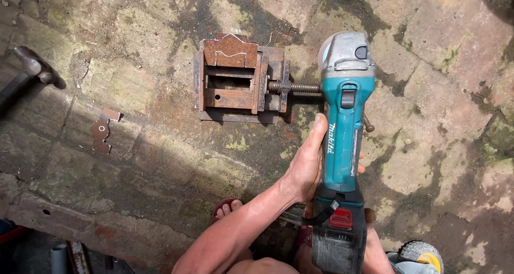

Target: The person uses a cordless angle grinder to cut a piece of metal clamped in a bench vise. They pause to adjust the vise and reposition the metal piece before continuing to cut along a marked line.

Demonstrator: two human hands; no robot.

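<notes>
While the left hand (306,164) holds the grinder (342,145), a rusty vise (241,81) sits just beside.

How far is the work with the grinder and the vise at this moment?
Done: a rusty plate sits clamped in the vise; a cut piece lies on the paving. In hand: the left hand grips the teal grinder, off the plate. The right hand is hidden. Left: grinding the clamped plate, probably.

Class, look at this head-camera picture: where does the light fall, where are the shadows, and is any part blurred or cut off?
In the head view, hard sunlight hits the paving and the teal grinder, with a bright patch on its grey head. A broad shadow covers the lower left ground, and the rusty vise casts a short, sharp one. The left hand is sharp; the hammer is cut off at the left edge.
</notes>
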